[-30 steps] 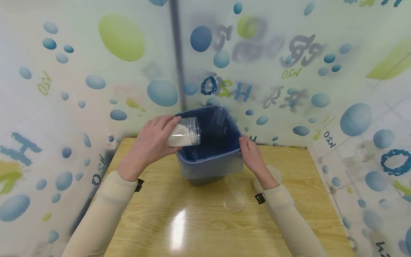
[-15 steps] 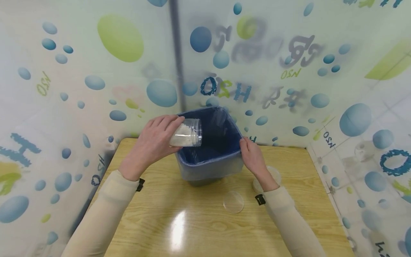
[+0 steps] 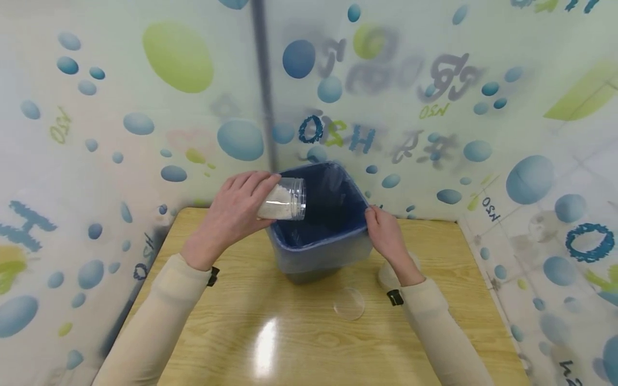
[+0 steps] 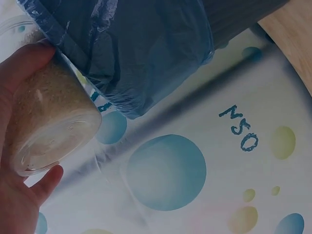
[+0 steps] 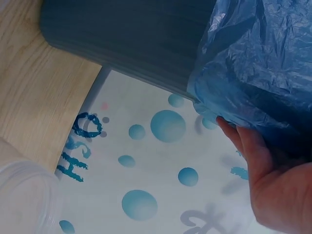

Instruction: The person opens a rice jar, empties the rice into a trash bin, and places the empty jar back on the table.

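Over table (image 3: 309, 343), jar (image 3: 285, 199) mouth binward (image 3: 333, 252)

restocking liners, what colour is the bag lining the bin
Blue, a thin crinkled plastic bag folded over the bin's rim; the right wrist view shows it best.

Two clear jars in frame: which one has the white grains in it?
The jar the left hand holds tipped on its side over the blue-lined bin. The other jar stands on the table behind the right wrist and looks empty.
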`<state>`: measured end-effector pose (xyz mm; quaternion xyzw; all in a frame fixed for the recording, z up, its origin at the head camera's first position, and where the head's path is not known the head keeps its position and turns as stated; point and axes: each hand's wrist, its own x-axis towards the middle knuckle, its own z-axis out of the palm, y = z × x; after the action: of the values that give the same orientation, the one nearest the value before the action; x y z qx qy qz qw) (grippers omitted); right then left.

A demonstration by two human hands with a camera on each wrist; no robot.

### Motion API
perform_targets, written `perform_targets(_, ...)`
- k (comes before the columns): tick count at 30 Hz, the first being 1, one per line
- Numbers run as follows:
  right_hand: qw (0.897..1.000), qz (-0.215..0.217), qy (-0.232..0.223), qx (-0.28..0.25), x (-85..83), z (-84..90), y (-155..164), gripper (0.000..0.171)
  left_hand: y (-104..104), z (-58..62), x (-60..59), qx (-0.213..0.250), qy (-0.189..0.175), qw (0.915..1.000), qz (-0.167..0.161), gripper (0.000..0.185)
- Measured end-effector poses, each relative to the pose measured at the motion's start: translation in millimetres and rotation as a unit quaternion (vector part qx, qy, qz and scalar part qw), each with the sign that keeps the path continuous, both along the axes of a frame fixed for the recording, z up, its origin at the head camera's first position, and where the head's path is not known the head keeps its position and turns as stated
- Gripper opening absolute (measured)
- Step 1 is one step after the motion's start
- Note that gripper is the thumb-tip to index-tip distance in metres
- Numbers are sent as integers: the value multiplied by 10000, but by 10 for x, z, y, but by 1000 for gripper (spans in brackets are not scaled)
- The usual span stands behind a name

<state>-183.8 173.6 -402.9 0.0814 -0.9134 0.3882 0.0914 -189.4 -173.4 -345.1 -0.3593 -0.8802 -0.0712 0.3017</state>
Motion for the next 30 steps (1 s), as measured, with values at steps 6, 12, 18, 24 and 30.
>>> perform_targets(6,10000,20,-12,-46,-12,-13,-1,38,30,25,-14,-73,164,9998,-59,95)
perform_targets(12,9999,-17,-8,-115,-9,-26,4,38,48,39,-17,-177,202,9996,10,95)
perform_targets(18,9998,10,-45,-180,4,-14,2,38,51,31,-18,-259,281,9993,10,95)
perform_targets(24,9998,29,-66,-177,-4,-29,-2,38,45,22,-12,-310,256,9992,0,98)
perform_targets(30,9998,17,-73,-159,-7,-35,5,38,43,26,-11,-364,260,9990,27,101)
